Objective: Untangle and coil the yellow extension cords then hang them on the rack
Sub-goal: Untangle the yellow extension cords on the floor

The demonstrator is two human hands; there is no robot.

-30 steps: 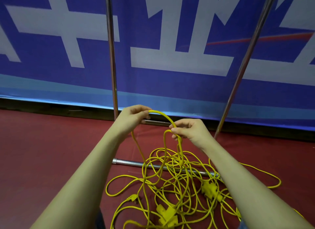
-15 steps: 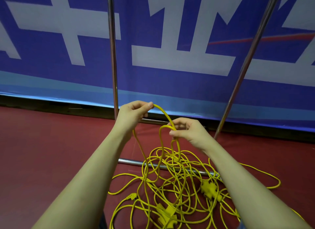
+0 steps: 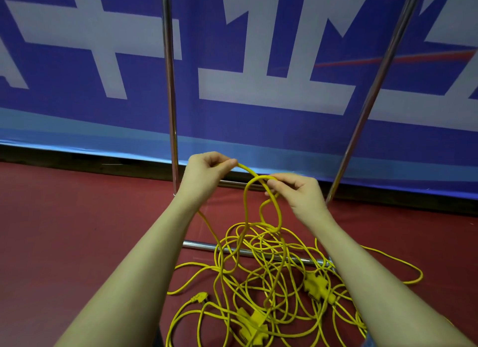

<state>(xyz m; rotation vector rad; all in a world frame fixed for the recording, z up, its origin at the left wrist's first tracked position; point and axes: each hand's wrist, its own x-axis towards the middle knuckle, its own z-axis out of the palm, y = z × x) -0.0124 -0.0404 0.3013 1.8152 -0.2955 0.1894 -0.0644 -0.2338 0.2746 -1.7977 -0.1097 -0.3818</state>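
Nearest the camera, 2 bare forearms reach forward over a loose heap of yellow extension cords (image 3: 261, 266) lying tangled on the red floor (image 3: 77, 230). In the heap, a yellow multi-outlet block (image 3: 252, 327) sits at the near edge, a second outlet block (image 3: 316, 286) lies to the right beside the right forearm, and a yellow plug (image 3: 199, 297) rests on the floor at the left edge of the tangle. 1 strand loops out far to the right across the floor.

The cords lie across the chrome base bar (image 3: 201, 245) of the rack, which runs low along the floor under the tangle.

Above the heap, the left hand (image 3: 207, 172) has its fingers curled, pinching a strand between thumb and fingertips. That strand arcs over to the right hand (image 3: 300, 191), whose curled fingers pinch a small loop of cord at its top; the loop and 2 or 3 strands hang from there down into the heap. The hands are near each other but apart.

Behind them, 2 chrome uprights of the rack (image 3: 170, 88) rise out of frame, the right one slanting. Farthest back hangs a blue banner (image 3: 284, 129) with large white characters.
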